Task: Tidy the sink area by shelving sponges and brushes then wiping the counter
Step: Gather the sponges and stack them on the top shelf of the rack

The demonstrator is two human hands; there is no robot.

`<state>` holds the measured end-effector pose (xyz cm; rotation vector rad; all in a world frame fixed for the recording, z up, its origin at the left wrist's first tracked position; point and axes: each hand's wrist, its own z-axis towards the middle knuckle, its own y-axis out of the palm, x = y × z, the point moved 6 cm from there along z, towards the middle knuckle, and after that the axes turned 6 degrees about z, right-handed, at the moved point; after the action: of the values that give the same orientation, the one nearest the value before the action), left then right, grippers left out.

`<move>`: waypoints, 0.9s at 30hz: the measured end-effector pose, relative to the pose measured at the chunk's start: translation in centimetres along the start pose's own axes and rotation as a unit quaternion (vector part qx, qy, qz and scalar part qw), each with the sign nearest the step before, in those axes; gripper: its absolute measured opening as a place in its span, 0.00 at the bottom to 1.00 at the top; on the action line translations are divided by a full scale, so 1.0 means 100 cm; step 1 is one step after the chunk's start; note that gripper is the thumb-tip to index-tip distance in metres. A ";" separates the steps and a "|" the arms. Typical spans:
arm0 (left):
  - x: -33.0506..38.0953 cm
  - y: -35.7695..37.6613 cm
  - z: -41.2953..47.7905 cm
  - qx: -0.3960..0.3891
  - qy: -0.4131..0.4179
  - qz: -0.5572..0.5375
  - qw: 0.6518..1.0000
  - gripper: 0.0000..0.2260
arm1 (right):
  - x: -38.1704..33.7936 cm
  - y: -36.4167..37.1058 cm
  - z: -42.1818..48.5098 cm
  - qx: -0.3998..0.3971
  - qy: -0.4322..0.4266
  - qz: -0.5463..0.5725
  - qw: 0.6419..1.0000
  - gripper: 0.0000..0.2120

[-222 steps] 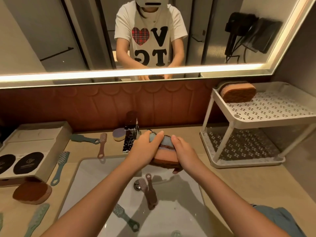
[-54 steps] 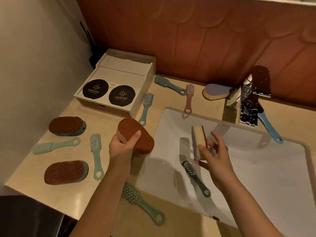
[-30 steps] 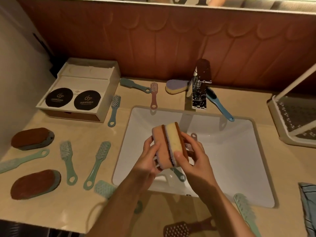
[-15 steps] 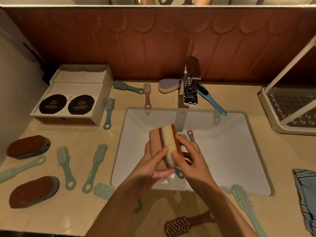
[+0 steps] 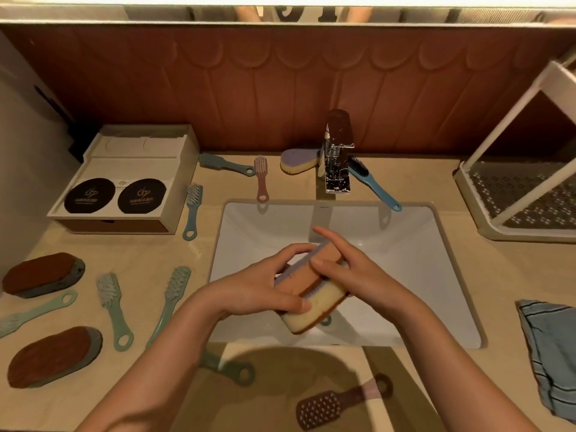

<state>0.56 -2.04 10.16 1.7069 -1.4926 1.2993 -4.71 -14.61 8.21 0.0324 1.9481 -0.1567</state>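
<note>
Two oval sponges [image 5: 311, 291] are stacked together above the white sink [image 5: 389, 244]. My left hand [image 5: 261, 288] grips the stack from the left, thumb along its near side. From the right, my right hand [image 5: 346, 269] holds the same stack with fingers laid over the top. Two brown sponges [image 5: 42, 274] [image 5: 51, 355] lie on the counter at the left. A purple-and-yellow sponge [image 5: 297, 160] rests beside the tap. Several brushes lie around the sink, among them a blue one [image 5: 371, 182], a pink one [image 5: 261, 177] and a brown one [image 5: 336, 403].
A white perforated two-tier rack [image 5: 511, 198] stands at the right. A chrome tap [image 5: 336, 157] rises behind the sink. A cream box [image 5: 131, 179] with two black discs sits at the back left. A blue striped cloth [image 5: 551, 350] lies at the right edge.
The stacked sponges have turned from upright on edge to lying tilted and flatter between my hands. The view has shifted slightly right.
</note>
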 end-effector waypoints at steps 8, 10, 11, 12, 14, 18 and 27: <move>-0.011 -0.016 -0.010 0.116 -0.026 -0.112 0.987 0.27 | 0.002 -0.002 -0.005 0.056 -0.025 0.161 0.985 0.17; -0.014 -0.012 -0.009 0.149 -0.020 -0.178 0.972 0.24 | 0.003 -0.002 -0.006 0.083 -0.015 0.179 0.980 0.17; -0.015 -0.008 -0.007 0.164 -0.020 -0.197 0.966 0.24 | 0.005 0.000 -0.006 0.096 -0.010 0.181 0.979 0.18; -0.015 -0.003 -0.005 0.180 -0.021 -0.203 0.962 0.24 | 0.007 0.002 -0.006 0.113 -0.002 0.174 0.978 0.19; -0.015 0.004 0.001 0.227 -0.025 -0.192 0.955 0.23 | 0.011 0.009 -0.006 0.143 0.005 0.175 0.974 0.20; -0.010 -0.002 0.001 0.341 -0.034 -0.155 0.927 0.13 | 0.005 0.027 -0.014 0.158 -0.024 0.221 0.962 0.05; 0.032 -0.001 0.020 0.348 0.028 0.081 0.933 0.12 | -0.019 0.002 -0.013 0.181 -0.034 0.102 0.978 0.17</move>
<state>1.12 -5.14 12.22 1.9516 -1.2277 2.1315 -5.19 -14.15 10.48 0.4605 1.8121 -0.3685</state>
